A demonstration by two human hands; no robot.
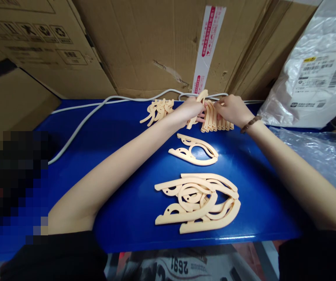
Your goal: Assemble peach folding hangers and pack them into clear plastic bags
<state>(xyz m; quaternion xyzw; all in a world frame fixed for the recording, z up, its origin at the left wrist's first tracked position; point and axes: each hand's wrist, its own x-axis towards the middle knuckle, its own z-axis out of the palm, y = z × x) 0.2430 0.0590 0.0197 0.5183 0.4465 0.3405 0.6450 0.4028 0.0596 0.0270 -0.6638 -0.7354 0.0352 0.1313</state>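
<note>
Far back on the blue table, my left hand [195,108] is closed around a beige folding hanger arm [202,95], which stands tilted. My right hand [231,109] has its fingers curled down at a row of similar hanger arms [211,119]; its fingertips are partly hidden, so whether they grip one is unclear. Left of my left hand lies a heap of small curved beige hanger pieces [159,110]. Nearer to me a joined folding hanger [195,159] lies flat. In front of it several joined hangers [205,210] overlap in a loose pile.
Large cardboard boxes [144,43] stand along the back edge. A white cable [82,128] runs behind the pieces and down the left side. A white labelled parcel bag [311,78] and clear plastic film [317,156] occupy the right. A printed sack [191,263] shows below the table's front edge.
</note>
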